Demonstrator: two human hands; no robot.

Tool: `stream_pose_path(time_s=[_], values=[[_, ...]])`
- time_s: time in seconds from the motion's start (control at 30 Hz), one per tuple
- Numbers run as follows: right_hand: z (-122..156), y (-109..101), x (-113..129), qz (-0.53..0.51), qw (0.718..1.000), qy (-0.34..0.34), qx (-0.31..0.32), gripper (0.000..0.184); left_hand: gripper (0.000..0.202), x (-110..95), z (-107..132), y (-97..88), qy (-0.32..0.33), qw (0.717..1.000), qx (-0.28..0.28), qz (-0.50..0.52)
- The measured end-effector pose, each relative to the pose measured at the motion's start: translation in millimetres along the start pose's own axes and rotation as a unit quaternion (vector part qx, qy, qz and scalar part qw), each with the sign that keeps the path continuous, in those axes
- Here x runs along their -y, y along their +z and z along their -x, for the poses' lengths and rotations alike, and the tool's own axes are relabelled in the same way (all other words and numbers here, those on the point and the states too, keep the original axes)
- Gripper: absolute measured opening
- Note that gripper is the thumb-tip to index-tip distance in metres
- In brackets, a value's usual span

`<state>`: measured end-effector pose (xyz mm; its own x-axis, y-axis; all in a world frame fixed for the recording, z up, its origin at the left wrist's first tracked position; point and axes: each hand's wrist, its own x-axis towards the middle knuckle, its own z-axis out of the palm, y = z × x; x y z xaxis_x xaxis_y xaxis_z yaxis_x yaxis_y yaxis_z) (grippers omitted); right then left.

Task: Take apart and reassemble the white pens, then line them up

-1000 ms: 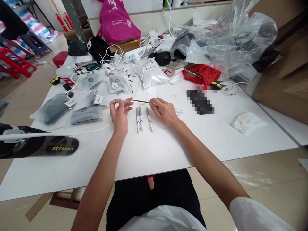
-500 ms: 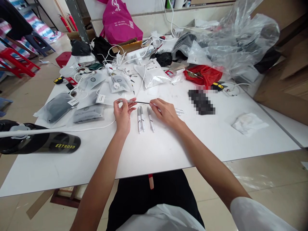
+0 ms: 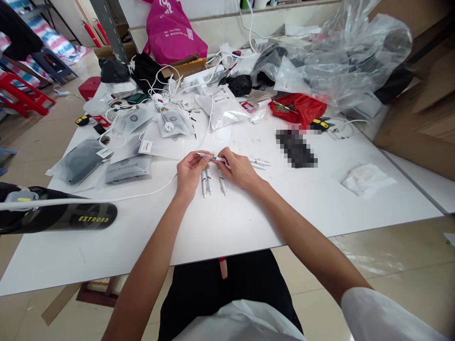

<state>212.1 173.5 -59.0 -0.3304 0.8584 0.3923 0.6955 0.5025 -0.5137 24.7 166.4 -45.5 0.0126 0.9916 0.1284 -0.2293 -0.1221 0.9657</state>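
Observation:
A white-and-grey pen (image 3: pixel 215 157) lies sideways between my two hands, above the table. My left hand (image 3: pixel 189 176) pinches its grey end with thumb and fingers. On the other side, my right hand (image 3: pixel 241 170) has its fingers closed around the white end, which they partly hide. Just below the hands, two white pens (image 3: pixel 209 182) rest side by side, and a third pen (image 3: pixel 222 184) lies a little to their right. Several more white pens (image 3: pixel 260 164) lie beyond my right hand, partly covered by it.
A black bottle (image 3: pixel 88 215) lies at the left, with a white cable (image 3: pixel 142 195) running past it. Packaged pouches (image 3: pixel 128 169), a white parcel (image 3: pixel 225 110) and a red bag (image 3: pixel 302 110) sit farther back. Crumpled tissue (image 3: pixel 368 180) is at right.
My hands have come closer together. The thin dark rod that stretched between them is no longer visible, and a white pen barrel now spans the gap.

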Motion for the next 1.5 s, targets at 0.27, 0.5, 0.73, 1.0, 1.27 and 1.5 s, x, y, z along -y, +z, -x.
stream_pose_path(time_s=[0.27, 0.5, 0.73, 1.0, 1.27, 1.5], values=[[1.1, -2.7, 0.0, -0.019, 1.0, -0.024, -0.009, 0.033, 0.029, -1.2, 0.2, -0.7, 0.01, 1.0, 0.01, -0.009], [0.5, -3.9, 1.7, -0.018, 0.999, -0.027, 0.002, 0.036, 0.033, -2.7, 0.0, -2.6, 0.018, 1.0, 0.021, -0.002], [-0.1, -4.9, 2.1, -0.034, 0.999, -0.016, -0.002, 0.038, 0.034, -1.6, 0.3, -3.0, 0.023, 0.999, 0.029, -0.004], [-0.4, -6.7, 4.8, -0.045, 0.999, -0.005, 0.002, 0.035, 0.033, -1.1, -0.9, -4.8, 0.021, 0.999, 0.026, 0.005], [-1.5, -10.1, 5.9, -0.086, 0.996, 0.008, -0.006, 0.035, 0.034, -2.7, -0.8, -4.4, 0.017, 1.0, 0.011, 0.003], [-3.9, -10.9, 1.9, -0.129, 0.991, 0.013, -0.006, 0.038, 0.033, -2.6, -0.9, -4.9, 0.014, 1.0, 0.007, 0.009]])
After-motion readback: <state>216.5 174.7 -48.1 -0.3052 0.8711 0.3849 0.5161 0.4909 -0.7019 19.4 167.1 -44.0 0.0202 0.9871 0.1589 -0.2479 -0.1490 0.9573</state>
